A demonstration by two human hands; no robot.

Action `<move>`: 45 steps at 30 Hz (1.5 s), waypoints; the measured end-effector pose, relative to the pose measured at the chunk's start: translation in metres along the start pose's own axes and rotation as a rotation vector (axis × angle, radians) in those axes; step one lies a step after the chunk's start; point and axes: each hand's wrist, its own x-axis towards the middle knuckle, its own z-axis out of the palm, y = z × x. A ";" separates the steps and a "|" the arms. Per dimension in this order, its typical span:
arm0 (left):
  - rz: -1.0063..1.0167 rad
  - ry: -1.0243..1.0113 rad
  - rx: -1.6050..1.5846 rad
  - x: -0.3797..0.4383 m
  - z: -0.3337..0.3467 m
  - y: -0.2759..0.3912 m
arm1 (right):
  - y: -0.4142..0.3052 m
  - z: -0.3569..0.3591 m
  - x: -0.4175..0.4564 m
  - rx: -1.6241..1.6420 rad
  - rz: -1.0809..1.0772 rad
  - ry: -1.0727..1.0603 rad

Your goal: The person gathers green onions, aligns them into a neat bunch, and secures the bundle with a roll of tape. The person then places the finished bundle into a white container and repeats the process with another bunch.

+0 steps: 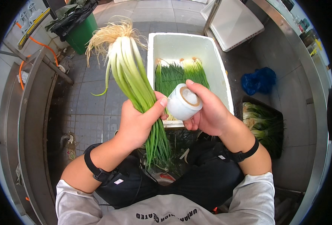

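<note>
My left hand (139, 121) grips a bunch of green onions (130, 70) around its green stalks, with the pale roots pointing up and away from me and the leaf ends hanging toward my lap. In my right hand (208, 109) is a roll of clear plastic film (184, 104) on a cardboard core. The roll is close beside my left thumb; whether a strip of film joins it to the bunch is hard to see. Behind the roll, a white foam box (227, 90) holds more green onions (170, 76) laid flat in bunches.
A dark crate (281, 135) with more green onions stands at right, below a blue plastic bag (258, 80). A white plastic crate (233, 21) leans at upper right. A green bin (83, 33) stands at upper left. Metal counters (32, 118) flank both sides.
</note>
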 end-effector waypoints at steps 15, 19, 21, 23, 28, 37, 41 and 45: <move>-0.075 0.045 0.116 0.009 -0.018 -0.010 | -0.001 -0.016 0.018 0.038 -0.162 -0.208; -0.060 0.048 0.173 0.010 -0.014 -0.014 | 0.005 -0.012 0.018 -0.038 -0.213 -0.115; -0.059 0.073 0.209 0.011 -0.008 -0.011 | 0.009 -0.015 0.019 -0.074 -0.257 -0.065; -0.054 0.070 0.190 0.012 -0.008 -0.012 | 0.010 -0.017 0.018 -0.098 -0.303 -0.117; -0.027 0.081 0.203 0.014 -0.010 -0.014 | 0.016 -0.026 0.021 -0.109 -0.330 -0.161; 0.046 0.109 0.270 0.014 -0.005 -0.005 | 0.022 -0.019 0.021 -0.067 -0.304 0.115; 0.002 0.100 0.099 0.014 -0.005 -0.006 | 0.016 -0.011 0.015 -0.026 -0.273 0.221; -0.037 0.034 0.101 0.014 -0.011 -0.006 | 0.013 -0.007 0.016 -0.029 -0.247 0.228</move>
